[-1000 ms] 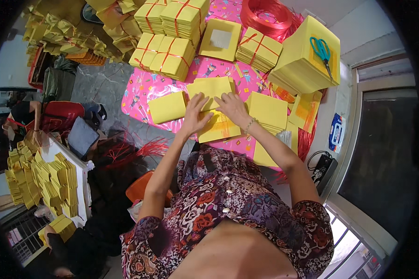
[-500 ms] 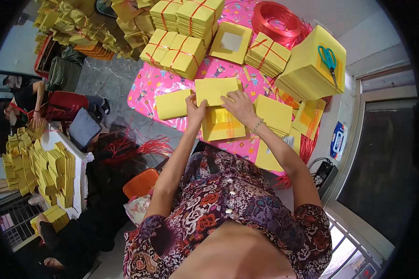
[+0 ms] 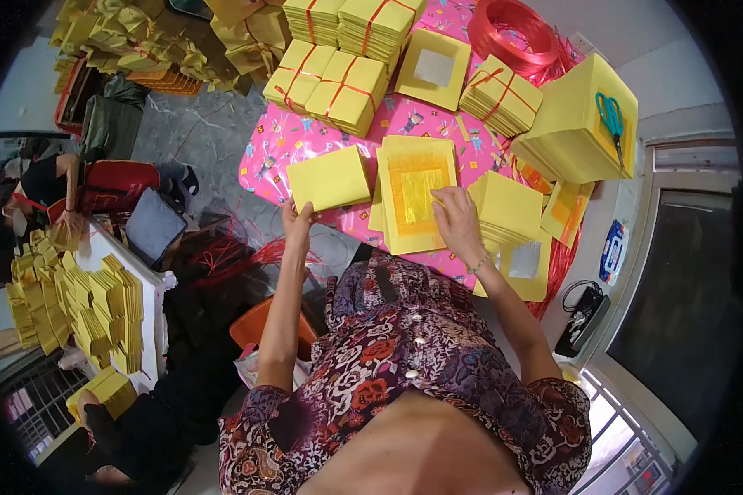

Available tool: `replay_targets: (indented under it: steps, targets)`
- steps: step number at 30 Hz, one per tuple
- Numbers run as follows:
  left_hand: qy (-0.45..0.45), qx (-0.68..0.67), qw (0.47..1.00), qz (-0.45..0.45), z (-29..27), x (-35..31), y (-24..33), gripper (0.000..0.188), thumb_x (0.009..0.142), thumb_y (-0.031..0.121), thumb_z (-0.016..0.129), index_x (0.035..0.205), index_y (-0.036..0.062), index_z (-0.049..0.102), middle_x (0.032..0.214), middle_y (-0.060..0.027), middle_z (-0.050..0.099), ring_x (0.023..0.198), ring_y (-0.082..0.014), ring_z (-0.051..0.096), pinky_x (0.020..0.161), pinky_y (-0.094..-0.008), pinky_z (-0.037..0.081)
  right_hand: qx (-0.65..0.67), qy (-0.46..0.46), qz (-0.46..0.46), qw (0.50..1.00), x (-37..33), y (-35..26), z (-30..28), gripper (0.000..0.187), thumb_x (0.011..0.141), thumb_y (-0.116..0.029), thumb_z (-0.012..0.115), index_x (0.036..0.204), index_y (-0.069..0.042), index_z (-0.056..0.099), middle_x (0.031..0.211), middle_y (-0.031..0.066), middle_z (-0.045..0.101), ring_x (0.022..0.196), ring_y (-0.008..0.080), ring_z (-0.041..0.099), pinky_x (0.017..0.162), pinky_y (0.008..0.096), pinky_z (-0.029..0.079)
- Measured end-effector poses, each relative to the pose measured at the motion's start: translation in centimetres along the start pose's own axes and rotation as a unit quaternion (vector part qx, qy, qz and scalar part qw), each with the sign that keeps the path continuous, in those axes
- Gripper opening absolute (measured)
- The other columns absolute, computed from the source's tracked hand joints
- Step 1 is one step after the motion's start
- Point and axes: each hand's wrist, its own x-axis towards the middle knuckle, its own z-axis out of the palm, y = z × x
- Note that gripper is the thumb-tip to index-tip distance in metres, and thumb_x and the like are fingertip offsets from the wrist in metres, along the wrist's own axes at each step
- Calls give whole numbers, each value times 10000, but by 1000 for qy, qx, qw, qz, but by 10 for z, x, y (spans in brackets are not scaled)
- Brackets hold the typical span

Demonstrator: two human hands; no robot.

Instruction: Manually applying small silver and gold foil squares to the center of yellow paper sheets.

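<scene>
My left hand [image 3: 297, 221] grips the near edge of a thin stack of plain yellow paper squares [image 3: 328, 176] at the left edge of the pink patterned table [image 3: 272, 153]. My right hand [image 3: 458, 223] lies flat, fingers spread, on the near right corner of a yellow sheet with a gold foil square [image 3: 417, 198] in front of me. A taller stack of yellow sheets [image 3: 510, 206] stands just right of that hand. A sheet with a silver square [image 3: 524, 262] lies under the stack, near the table's edge.
Tied yellow bundles [image 3: 332, 78] with red string fill the far side, beside a red string coil [image 3: 512, 29]. Green scissors [image 3: 612, 120] rest on a tall yellow stack [image 3: 574, 132]. To the left, another person [image 3: 49, 186] sits by a white table with many yellow stacks [image 3: 82, 297].
My left hand has moved left off the middle pile to the plain yellow stack. The gold foil sheet now lies uncovered, with my right hand on its corner.
</scene>
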Motion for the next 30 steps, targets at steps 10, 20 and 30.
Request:
replay_targets:
  steps: [10, 20, 30]
  targets:
    - [18, 105, 994, 20, -12, 32, -48, 343, 894, 30, 635, 1201, 29, 482, 928, -53, 630, 712, -96, 581, 611, -238, 476, -14, 2, 35, 999, -12, -3, -2, 195, 867, -81, 608, 1061, -73, 613, 994, 95, 546, 957, 288, 542, 808, 411, 425]
    - [45, 213, 976, 23, -18, 35, -54, 456, 869, 146, 656, 1235, -33, 451, 937, -136, 626, 748, -178, 608, 644, -294, 485, -42, -54, 40, 997, -37, 15, -30, 224, 838, -75, 622, 1061, -65, 605, 1004, 97, 556, 970, 292, 556, 854, 413, 441]
    - [91, 429, 860, 260, 65, -41, 31, 468, 850, 237, 670, 1229, 0, 529, 1149, -229, 530, 891, -353, 582, 812, -424, 478, -65, -171, -39, 982, -49, 21, -51, 455, 681, -168, 775, 1087, -76, 588, 1047, 78, 550, 1028, 279, 518, 891, 392, 437]
